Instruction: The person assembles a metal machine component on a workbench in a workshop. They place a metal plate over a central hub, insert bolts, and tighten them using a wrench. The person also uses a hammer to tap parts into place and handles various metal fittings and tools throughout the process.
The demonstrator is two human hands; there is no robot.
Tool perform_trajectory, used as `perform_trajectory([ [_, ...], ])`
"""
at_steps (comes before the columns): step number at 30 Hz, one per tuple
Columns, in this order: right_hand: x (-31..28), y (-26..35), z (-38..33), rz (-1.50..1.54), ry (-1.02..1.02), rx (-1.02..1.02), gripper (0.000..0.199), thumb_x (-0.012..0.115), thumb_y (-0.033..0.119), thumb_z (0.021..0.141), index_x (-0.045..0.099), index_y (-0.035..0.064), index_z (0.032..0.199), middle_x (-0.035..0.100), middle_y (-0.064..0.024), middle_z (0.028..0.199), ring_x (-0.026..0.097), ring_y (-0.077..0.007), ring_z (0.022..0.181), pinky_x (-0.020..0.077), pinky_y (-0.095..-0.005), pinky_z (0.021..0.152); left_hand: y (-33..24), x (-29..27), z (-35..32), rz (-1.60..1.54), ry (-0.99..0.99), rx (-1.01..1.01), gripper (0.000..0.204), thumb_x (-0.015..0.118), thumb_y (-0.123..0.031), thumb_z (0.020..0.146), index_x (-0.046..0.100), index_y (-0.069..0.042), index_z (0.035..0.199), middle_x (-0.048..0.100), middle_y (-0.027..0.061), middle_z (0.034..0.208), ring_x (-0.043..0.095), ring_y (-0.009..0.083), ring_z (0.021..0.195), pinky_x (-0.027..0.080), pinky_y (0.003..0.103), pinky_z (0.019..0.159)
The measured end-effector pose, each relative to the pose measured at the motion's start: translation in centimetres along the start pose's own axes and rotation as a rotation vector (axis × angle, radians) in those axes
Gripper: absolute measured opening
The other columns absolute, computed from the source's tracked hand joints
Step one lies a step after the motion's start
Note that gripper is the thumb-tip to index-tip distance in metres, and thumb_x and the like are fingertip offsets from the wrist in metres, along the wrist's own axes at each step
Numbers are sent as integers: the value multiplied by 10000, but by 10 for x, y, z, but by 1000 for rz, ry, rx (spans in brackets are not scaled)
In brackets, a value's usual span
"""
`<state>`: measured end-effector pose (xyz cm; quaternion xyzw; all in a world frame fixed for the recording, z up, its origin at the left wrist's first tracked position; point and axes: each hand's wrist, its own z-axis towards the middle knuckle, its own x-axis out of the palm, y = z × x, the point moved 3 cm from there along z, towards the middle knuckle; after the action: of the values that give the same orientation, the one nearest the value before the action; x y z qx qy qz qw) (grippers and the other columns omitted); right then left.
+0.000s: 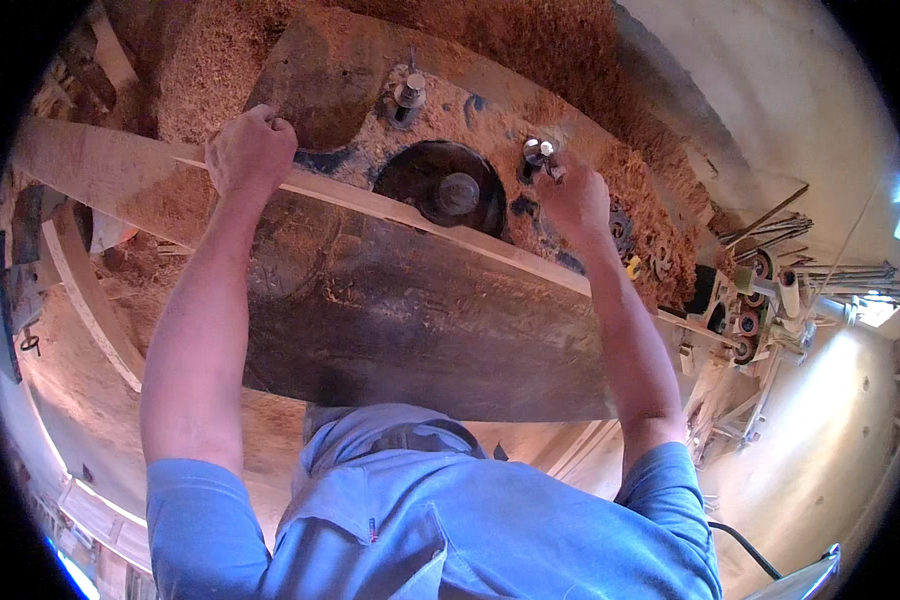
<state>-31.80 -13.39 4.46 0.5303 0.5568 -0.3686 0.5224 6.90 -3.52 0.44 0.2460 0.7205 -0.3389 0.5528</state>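
Observation:
My left hand is closed in a fist over a long wooden strip, its fingers curled at the strip's far side. The strip runs on edge across a dark metal machine table. Behind it, a round spindle sits in a dark circular opening. My right hand is closed at a shiny metal bolt on the sawdust-covered plate, fingertips pinched against its base. What lies inside those fingers is partly hidden. A second upright bolt stands farther left, apart from both hands.
Reddish sawdust is heaped behind the machine. At the left, a long board extends past the table, with a curved wooden piece below it. Pulleys and thin sticks are at the right by a pale wall.

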Motion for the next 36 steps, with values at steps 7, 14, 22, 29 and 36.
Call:
perform_trajectory([
  [7, 5, -6, -49, 720, 23, 226, 456, 674, 167, 905, 591, 91, 1347, 745, -165, 943, 727, -319, 898, 557, -425, 801, 11, 15, 6, 36, -79, 12, 305, 568, -328, 913, 768, -161, 1071, 757, 169, 1018, 708, 365, 1013, 504, 456, 981],
  [14, 55, -102, -112, 157, -264, 186, 266, 605, 237, 1004, 698, 39, 1155, 706, -213, 912, 685, -402, 862, 532, -467, 758, 7, 9, 4, -6, -81, 42, 348, 573, -404, 919, 784, -167, 1062, 759, 152, 1023, 697, 359, 1061, 496, 461, 954],
  [22, 61, -107, -112, 99, -429, 277, 389, 550, 389, 1013, 743, 55, 958, 716, -207, 880, 680, -431, 852, 516, -547, 786, -15, 24, 35, -465, 72, 248, 449, 664, -463, 912, 774, -55, 1065, 766, 147, 999, 709, 242, 1015, 508, 381, 901],
  [29, 52, -105, -99, 142, -230, 463, 441, 554, 472, 992, 777, 93, 950, 737, -167, 848, 722, -364, 839, 553, -496, 764, -143, 10, 25, -445, 443, 333, 432, 739, -361, 855, 744, 41, 1010, 731, 116, 902, 673, 176, 938, 501, 327, 875],
  [36, 59, -106, -96, 107, -256, 513, 423, 536, 426, 969, 783, 87, 912, 743, -177, 841, 732, -372, 849, 558, -500, 830, -158, 12, 26, 82, 173, 962, 279, 744, -172, 801, 785, -84, 1062, 583, 138, 1402, 521, 329, 1323, 441, 403, 1110],
])
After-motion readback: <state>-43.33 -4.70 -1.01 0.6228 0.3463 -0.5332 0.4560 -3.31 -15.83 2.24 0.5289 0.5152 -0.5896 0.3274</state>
